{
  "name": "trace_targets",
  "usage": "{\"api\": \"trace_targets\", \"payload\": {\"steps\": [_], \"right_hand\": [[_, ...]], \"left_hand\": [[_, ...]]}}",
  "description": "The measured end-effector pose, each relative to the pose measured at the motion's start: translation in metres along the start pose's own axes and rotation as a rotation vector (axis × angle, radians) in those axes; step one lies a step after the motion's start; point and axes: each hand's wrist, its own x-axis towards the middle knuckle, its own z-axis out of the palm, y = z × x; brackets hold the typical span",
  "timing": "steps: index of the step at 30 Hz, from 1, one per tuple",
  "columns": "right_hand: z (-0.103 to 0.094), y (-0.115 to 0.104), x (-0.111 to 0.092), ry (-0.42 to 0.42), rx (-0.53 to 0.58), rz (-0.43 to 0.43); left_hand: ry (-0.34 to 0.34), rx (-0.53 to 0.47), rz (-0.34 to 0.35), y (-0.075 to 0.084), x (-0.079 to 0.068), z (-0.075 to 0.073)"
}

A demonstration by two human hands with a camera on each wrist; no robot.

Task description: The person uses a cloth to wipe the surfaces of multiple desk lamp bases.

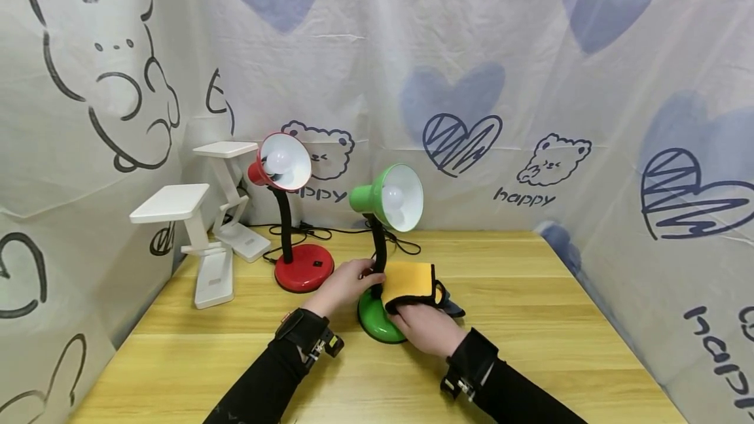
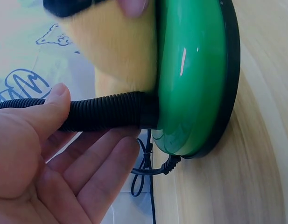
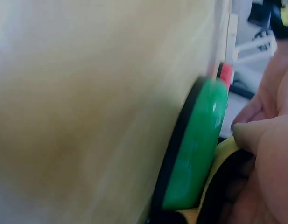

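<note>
A green desk lamp (image 1: 396, 198) stands upright near the middle of the table. My left hand (image 1: 346, 285) holds its black flexible neck (image 2: 104, 112), thumb on one side and fingers on the other, just above the base. With my right hand (image 1: 429, 329) I hold a yellow cloth (image 1: 409, 279) with black edging against the green base (image 2: 195, 79). Part of the cloth lies behind the neck, and a dark grey-blue part shows beyond the hand. In the right wrist view, the thumb lies over the cloth beside the base; the other fingers are partly hidden.
A red desk lamp (image 1: 304, 267) stands left of the green one. Two white folding lamps (image 1: 215, 277) (image 1: 243, 241) are farther left. Black power cords (image 1: 318, 233) lie along the back of the wooden table (image 1: 530, 345), before a printed white curtain (image 1: 365, 84).
</note>
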Motion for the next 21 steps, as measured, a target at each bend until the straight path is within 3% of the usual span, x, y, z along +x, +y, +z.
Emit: {"api": "trace_targets", "payload": {"steps": [5,11,16,21], "right_hand": [[0.005,0.012,0.013,0.111,-0.061,-0.022],[0.007,0.011,0.009,0.178,-0.104,-0.013],[-0.008,0.001,-0.002,0.096,-0.131,0.043],[-0.026,-0.010,-0.014,-0.011,-0.192,0.014]], "left_hand": [[-0.003,-0.009,-0.001,0.002,0.000,0.002],[-0.006,-0.011,0.003,0.003,0.001,0.003],[0.004,-0.004,-0.001,0.001,0.002,0.003],[-0.001,-0.001,-0.016,-0.001,0.001,0.002]]}}
